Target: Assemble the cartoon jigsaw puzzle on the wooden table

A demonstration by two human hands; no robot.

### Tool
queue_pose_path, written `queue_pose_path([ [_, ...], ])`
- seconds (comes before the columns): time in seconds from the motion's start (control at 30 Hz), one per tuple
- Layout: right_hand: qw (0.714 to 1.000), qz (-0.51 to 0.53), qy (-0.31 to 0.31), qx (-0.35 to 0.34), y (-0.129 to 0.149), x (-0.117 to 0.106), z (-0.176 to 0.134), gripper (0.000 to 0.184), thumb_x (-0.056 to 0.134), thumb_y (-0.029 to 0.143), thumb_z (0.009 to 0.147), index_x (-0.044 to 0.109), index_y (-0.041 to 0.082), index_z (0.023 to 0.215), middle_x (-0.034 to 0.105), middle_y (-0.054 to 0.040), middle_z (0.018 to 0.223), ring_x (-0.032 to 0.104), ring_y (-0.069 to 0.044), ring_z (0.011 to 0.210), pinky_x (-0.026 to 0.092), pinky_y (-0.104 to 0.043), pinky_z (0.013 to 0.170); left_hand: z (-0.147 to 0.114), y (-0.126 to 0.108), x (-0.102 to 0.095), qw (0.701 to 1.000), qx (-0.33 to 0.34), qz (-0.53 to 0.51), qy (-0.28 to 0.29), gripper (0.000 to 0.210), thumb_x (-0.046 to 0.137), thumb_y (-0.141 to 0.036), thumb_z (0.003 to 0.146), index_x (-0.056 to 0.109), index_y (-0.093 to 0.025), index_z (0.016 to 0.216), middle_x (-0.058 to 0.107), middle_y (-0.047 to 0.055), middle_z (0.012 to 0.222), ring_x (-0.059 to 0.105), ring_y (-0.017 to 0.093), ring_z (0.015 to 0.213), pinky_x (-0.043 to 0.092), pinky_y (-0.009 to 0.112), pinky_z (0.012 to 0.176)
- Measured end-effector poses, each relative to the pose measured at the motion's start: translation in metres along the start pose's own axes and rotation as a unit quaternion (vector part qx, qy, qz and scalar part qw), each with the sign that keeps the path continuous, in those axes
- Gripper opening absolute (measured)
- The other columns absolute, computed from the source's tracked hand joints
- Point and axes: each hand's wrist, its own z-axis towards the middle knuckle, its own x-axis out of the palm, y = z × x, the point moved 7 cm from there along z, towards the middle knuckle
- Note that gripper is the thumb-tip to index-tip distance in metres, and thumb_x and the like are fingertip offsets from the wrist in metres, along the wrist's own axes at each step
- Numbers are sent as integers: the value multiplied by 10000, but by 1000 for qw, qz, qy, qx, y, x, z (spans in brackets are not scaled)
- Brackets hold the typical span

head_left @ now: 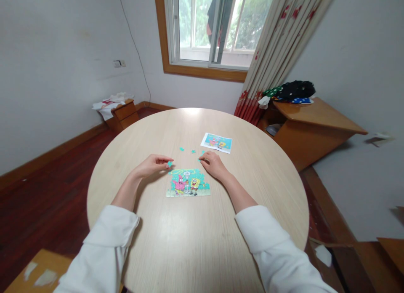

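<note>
A partly assembled jigsaw puzzle (188, 185) with cartoon figures lies flat on the round table, its upper edge uneven. My left hand (154, 164) pinches a teal puzzle piece (169, 163) just above the puzzle's upper left corner. Beyond the upper right corner, my right hand (213, 163) has its fingers bent down at a small teal piece (199, 160), partly hidden by the fingertips. Two loose pieces, one on the left (182, 149) and one nearer the middle (193, 151), lie behind the puzzle. Another loose piece (203, 152) shows just past my right hand.
A printed reference picture (216, 142) lies on the round table (195, 246) beyond my right hand. Behind the table are a window (214, 27) and a long curtain (277, 49). Cloths rest on a wooden cabinet (318, 116) at right and a small wooden stand (124, 114) at left.
</note>
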Motion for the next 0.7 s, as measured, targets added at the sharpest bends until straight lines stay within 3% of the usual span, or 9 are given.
queue_pose_path([
  [0.5,1000,-3,-3,-7,2,-1,0,128,565,126,791,671,188,828,613,-55,875,557,-174,845,412,-346,806,0,0,4,997,9,-73,11,353,771,-210,602,646,-81,905,691,84,734,631,146,672,495,344,752],
  [0.7,1000,-2,3,-1,2,-1,0,127,565,128,793,671,185,831,612,-58,881,555,-175,847,409,-348,810,-1,-8,3,998,28,-63,-9,314,756,-285,624,613,-100,833,662,56,640,613,142,600,496,330,665],
])
